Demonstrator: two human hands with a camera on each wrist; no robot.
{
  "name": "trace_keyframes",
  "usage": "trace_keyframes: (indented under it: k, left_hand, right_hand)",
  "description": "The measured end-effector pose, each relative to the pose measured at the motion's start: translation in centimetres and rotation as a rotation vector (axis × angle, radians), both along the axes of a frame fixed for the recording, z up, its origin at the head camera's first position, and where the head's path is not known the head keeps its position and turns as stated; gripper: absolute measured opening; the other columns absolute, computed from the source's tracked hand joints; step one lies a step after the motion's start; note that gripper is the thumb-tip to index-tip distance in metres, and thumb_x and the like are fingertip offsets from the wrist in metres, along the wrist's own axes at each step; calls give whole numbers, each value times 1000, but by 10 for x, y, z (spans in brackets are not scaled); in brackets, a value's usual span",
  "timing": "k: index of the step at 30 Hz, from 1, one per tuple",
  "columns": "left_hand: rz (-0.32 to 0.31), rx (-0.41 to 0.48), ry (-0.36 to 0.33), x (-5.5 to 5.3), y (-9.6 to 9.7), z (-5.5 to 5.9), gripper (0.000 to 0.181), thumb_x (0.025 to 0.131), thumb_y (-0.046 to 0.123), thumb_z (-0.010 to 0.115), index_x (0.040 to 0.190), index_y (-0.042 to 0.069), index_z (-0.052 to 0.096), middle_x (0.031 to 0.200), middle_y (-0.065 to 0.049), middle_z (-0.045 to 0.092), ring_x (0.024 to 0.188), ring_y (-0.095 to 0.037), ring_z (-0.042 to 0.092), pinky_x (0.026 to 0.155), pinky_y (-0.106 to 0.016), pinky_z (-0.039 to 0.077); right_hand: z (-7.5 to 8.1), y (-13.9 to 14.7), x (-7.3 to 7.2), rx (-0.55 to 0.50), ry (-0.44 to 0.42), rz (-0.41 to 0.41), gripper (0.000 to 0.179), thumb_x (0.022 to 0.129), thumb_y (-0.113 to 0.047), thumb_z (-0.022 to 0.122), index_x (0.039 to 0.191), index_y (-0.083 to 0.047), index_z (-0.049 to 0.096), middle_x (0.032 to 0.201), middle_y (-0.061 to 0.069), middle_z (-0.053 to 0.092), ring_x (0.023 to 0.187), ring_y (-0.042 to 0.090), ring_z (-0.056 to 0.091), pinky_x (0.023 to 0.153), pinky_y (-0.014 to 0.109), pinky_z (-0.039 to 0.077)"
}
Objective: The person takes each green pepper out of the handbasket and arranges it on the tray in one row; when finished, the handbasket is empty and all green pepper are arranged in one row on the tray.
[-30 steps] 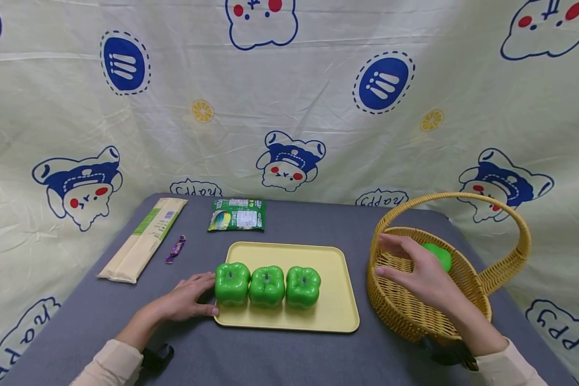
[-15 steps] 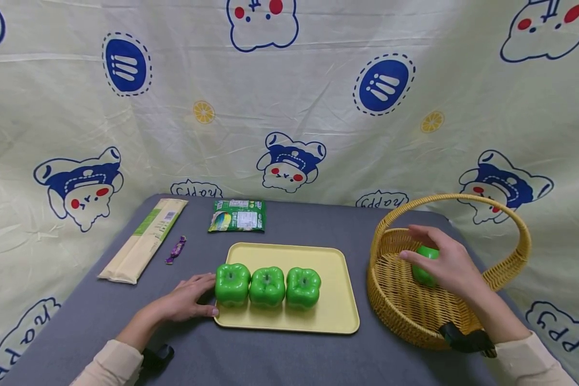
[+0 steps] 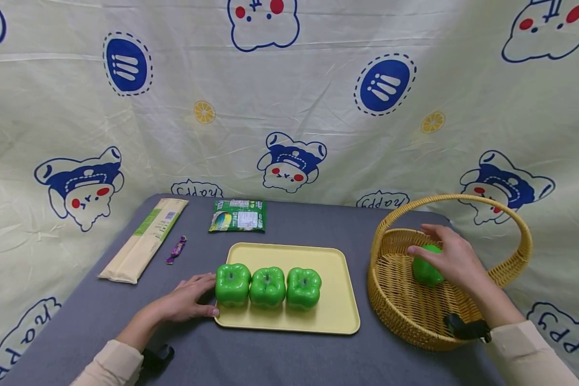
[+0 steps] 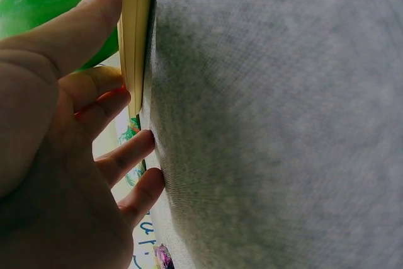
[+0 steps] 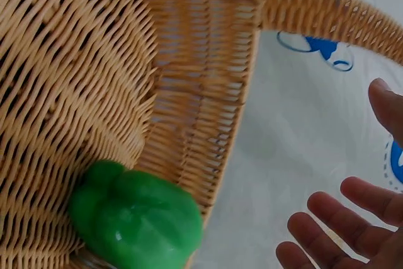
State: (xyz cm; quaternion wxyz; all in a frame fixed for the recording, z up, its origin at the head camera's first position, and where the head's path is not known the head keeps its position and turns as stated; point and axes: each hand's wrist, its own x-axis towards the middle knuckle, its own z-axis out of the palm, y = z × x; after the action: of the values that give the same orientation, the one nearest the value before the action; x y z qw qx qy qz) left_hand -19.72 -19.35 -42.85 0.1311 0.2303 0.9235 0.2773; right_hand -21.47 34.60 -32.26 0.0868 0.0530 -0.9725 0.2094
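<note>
On the cream tray (image 3: pixel 338 292), three green bell peppers (image 3: pixel 267 287) stand in a row along its left side. My left hand (image 3: pixel 189 298) rests at the tray's left edge, thumb and fingers loosely extended; in the left wrist view the thumb tip touches the rim (image 4: pixel 134 36). Over the wicker basket (image 3: pixel 391 289), my right hand (image 3: pixel 452 258) hovers with fingers spread and holds nothing. Another green bell pepper (image 3: pixel 425 272) lies in the basket. The right wrist view shows this pepper (image 5: pixel 138 218) against the basket wall, apart from the hand (image 5: pixel 359 225).
A long beige packet (image 3: pixel 145 241) and a small purple wrapped candy (image 3: pixel 176 250) lie on the left of the grey table. Behind the tray is a green packet (image 3: pixel 238 215). The basket's tall arched handle (image 3: pixel 444 197) rises over its opening.
My right hand has moved from the basket's left inner side to the right, above the pepper, uncovering more of it. The left hand and the tray have stayed in place.
</note>
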Motion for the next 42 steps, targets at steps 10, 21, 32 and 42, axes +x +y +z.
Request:
trace_keyframes:
  k: [10,21,32,42]
  left_hand:
    - [3,5,-3,0,0,-1,79,81,44,70,142,4,40,147,-20,38,136,-44,28,103,-71,17]
    - [-1,6,5,0,0,0,78,81,43,70,142,3,41,147,-20,39,136,-45,29,103,-70,19]
    - [-5,7,9,-1,0,-1,78,81,44,69,142,4,40,147,-19,38,136,-44,28,103,-70,19]
    - [-5,12,9,0,-1,-1,78,82,45,69,142,4,40,147,-20,38,136,-44,28,103,-69,19]
  right_hand:
    - [-17,15,-18,97,-64,-71,97,81,-69,54,138,7,37,131,34,44,114,48,45,88,62,38]
    - [-26,26,-27,147,-138,-117,104,78,-73,54,136,11,36,126,38,42,109,53,43,83,61,39]
    - [-32,33,-28,200,-189,-130,100,79,-68,58,128,16,38,102,30,50,79,32,47,59,33,33]
    - [-36,40,-29,204,-237,-123,87,82,-59,61,123,15,41,96,27,49,79,35,46,61,36,35]
